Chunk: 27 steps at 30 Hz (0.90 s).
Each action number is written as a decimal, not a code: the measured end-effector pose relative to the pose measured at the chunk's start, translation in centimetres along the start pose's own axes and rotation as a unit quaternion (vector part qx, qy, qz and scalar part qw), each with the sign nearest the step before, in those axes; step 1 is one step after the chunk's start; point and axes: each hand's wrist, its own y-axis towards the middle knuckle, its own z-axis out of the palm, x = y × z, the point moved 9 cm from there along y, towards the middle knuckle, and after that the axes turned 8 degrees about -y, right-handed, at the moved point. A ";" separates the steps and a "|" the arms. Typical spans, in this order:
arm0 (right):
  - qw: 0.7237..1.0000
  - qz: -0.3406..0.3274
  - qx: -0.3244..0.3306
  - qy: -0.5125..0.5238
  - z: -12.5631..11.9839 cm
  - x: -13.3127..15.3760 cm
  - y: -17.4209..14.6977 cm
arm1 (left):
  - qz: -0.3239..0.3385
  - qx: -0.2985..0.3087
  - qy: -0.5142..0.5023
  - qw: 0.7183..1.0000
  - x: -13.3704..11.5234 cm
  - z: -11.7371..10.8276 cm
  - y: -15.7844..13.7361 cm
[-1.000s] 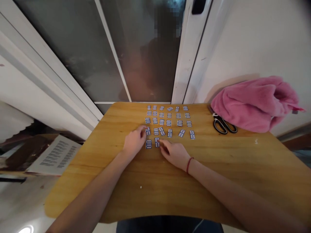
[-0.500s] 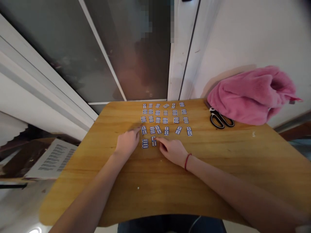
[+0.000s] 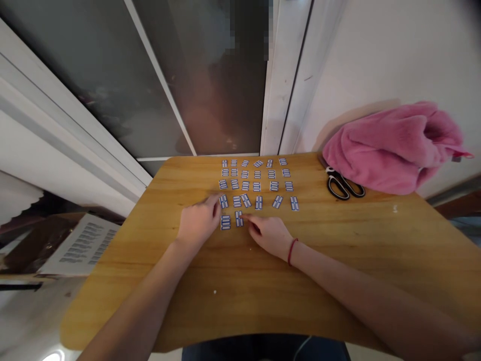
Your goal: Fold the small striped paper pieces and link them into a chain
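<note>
Small white paper labels with blue borders lie in rows on the wooden table. My left hand rests at the left end of the rows, its index finger stretched to a label and the other fingers curled. Just below that hand's fingertip is another label. From the right, my right hand reaches in, its index fingertip at the edge of a label in the nearest row. A gap shows between its thumb and index finger. Neither hand visibly grips a label.
Black-handled scissors lie at the back right, partly under a pink plush cloth. Behind the table stands a framed glass door. A cardboard box with printed text sits lower left. A white speck lies near the front.
The view has shifted slightly. My left hand's index finger has moved a little over the label at its tip. My right hand stays at the same label.
</note>
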 end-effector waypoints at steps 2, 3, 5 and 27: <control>1.000 -0.005 -0.001 -0.004 0.0 0.2 0.0 | 0.014 -0.014 -0.002 1.000 -0.6 -0.2 -0.3; 1.000 -0.004 -0.005 -0.001 -0.1 0.2 0.0 | 0.017 -0.008 0.005 1.000 -0.7 0.1 -0.4; 1.000 0.012 -0.018 0.011 -0.4 -0.1 -0.1 | 0.019 0.027 0.021 0.999 -1.0 1.6 -0.6; 0.979 -0.003 -0.114 -0.169 -1.7 0.6 0.2 | 0.103 -0.062 -0.005 0.993 -3.4 2.3 -1.2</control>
